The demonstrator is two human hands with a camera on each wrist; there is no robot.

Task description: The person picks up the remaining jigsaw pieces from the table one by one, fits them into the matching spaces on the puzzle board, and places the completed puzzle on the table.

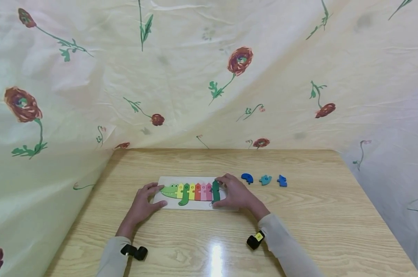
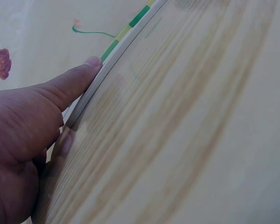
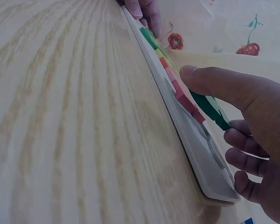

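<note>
Sleeves (image 1: 112, 257): nearest the head camera, on the near side of the white board (image 1: 200, 206), both cut off by the lower border.
Counter (image 1: 333, 231): wood-grained, showing on every side of the board; its near edge is out of view.
Board: lies flat under a row of crocodile pieces (image 1: 197, 192); best kept from sliding while the row is handled.
Right hand (image 1: 237, 194): at the board's right end, grip narrow, pinching the dark green piece (image 1: 215, 191) by its two ends; pressing evenly along its length should work better than forcing one end.
Left hand (image 1: 144, 201): at the board's left end, grip spread wide, thumb and fingers resting there; light, steady pressure seems enough.
Dark green piece: over the board's right part, next to the pink piece (image 1: 209, 192); whether it sits fully down cannot be told. Matching its edge to its neighbour before pressing seems wise.
Loose blue pieces (image 1: 282, 181): three, right of the board, apart from it.
Joint: between dark green and pink, too small overhead and partly masked by the thumb in the right wrist view.
</note>
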